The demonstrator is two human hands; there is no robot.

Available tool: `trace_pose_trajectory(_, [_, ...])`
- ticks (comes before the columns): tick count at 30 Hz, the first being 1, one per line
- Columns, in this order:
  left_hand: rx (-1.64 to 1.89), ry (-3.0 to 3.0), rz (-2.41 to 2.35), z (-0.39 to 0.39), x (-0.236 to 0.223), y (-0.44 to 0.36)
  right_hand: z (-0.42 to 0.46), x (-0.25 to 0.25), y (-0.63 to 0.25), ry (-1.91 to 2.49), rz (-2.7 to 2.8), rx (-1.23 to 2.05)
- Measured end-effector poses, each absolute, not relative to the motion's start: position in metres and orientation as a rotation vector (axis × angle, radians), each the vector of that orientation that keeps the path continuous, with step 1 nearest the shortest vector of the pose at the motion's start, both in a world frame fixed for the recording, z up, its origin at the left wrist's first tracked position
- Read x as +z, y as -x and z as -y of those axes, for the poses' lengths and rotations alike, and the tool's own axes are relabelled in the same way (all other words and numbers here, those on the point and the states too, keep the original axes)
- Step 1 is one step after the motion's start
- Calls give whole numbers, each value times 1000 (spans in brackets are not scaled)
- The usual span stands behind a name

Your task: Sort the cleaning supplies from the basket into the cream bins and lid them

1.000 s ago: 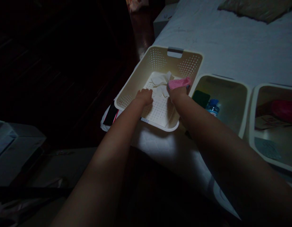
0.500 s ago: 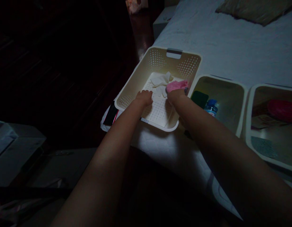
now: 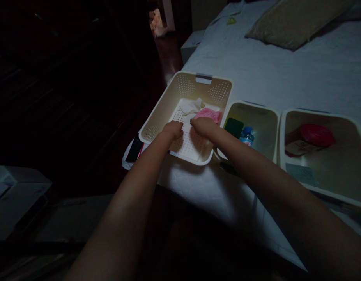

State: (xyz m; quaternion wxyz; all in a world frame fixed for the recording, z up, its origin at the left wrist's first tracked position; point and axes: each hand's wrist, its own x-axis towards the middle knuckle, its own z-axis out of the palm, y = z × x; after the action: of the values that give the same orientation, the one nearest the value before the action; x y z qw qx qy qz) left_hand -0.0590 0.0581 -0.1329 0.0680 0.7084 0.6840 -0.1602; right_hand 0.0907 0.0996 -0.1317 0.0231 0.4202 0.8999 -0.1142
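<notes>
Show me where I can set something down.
Free: white sheet between pillow and right bin; that bin's floor, right of the red-topped container. Crowded: perforated basket, with white cloth, pink cloth, left hand and right hand inside.

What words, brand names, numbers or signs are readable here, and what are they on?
None can be read with certainty.
Blue-capped bottle in the middle bin: printing on its label, too small and blurred to read.
Red-lidded container in the rightmost bin: marks on its pale side, too dim and blurred to read.
</notes>
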Motion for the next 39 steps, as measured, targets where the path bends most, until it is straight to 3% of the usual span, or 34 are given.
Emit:
trace_pose_trajectory(4, [-460,-2175,-2058,-52,-127,59,-88,-111,-97,-1348,-2878,-382])
trace_pose_trajectory(10, [-334,-2127,-2103,-45,-120,60,-93,-91,-104,-1716,-3019,-907])
trace_pose_trajectory(15, [104,-2059,-2097,-44,-117,56,-93,-67,-110,-1875,-2962,-1567])
trace_pose_trajectory(18, [409,-1914,-2042,-44,-108,48,-85,-50,-117,-1765,-3025,-1708])
trace_pose_trajectory(24, [893,-1675,-1838,-35,-76,21,-68,-25,-142,-1481,-3226,-1612])
trace_pose_trajectory(33, [1407,-1698,-1749,-27,-64,-14,-43,5,-176,-1419,-3363,-1117])
trace_pose_trajectory(39, [1421,-1825,-1508,-12,-48,-33,-27,18,-188,-1439,-3436,-1077])
